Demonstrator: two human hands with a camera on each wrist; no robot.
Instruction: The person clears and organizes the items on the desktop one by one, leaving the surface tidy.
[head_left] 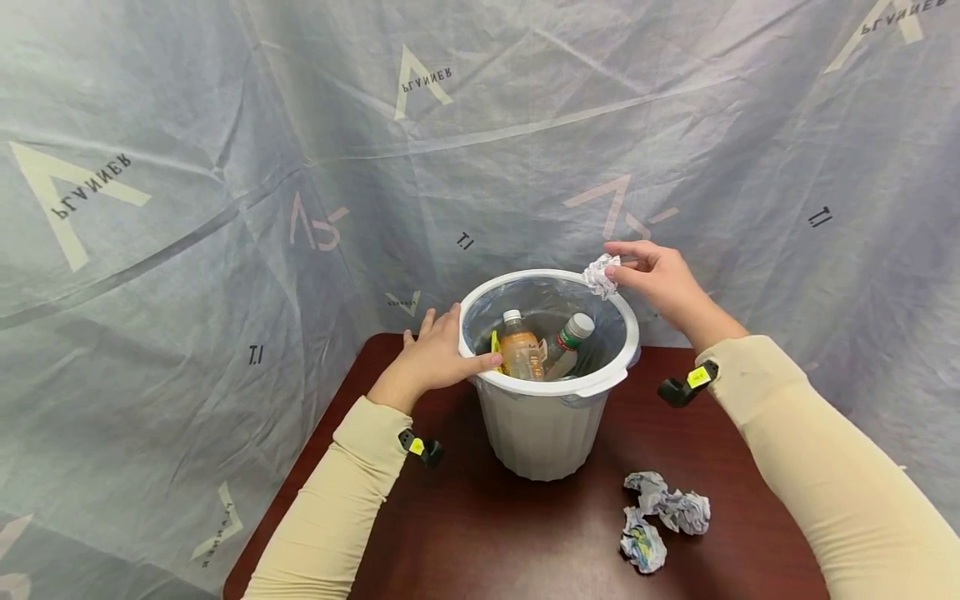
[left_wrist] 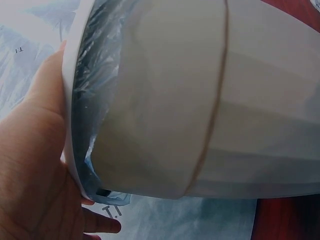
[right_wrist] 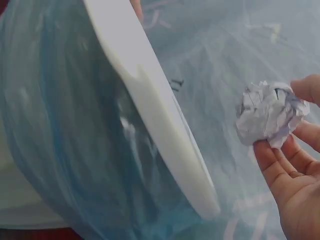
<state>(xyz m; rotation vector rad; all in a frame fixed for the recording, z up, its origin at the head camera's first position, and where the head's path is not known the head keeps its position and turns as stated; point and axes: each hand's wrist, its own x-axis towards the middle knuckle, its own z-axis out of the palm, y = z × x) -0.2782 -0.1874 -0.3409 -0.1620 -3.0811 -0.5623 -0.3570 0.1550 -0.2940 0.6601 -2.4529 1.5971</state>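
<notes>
A white trash can (head_left: pixel 542 433) with a thin bluish liner stands on the table. My left hand (head_left: pixel 431 357) rests on its rim at the left, thumb over the edge and fingers spread along the outside. Above the rim's far right side, my right hand (head_left: pixel 660 283) pinches a crumpled paper ball (head_left: pixel 602 276) between thumb and fingers; the right wrist view shows the paper ball (right_wrist: pixel 270 114) apart from the white rim (right_wrist: pixel 150 95). Inside the can lie a bottle with orange contents (head_left: pixel 519 346), a bottle with a green label (head_left: pixel 572 335) and something yellow (head_left: pixel 495 350).
Several crumpled paper balls (head_left: pixel 686 511) lie on the dark red table (head_left: pixel 465 533), right of the can. One paper ball (head_left: pixel 642 542) has coloured print. Grey printed sheeting (head_left: pixel 495 125) hangs behind and beside the table.
</notes>
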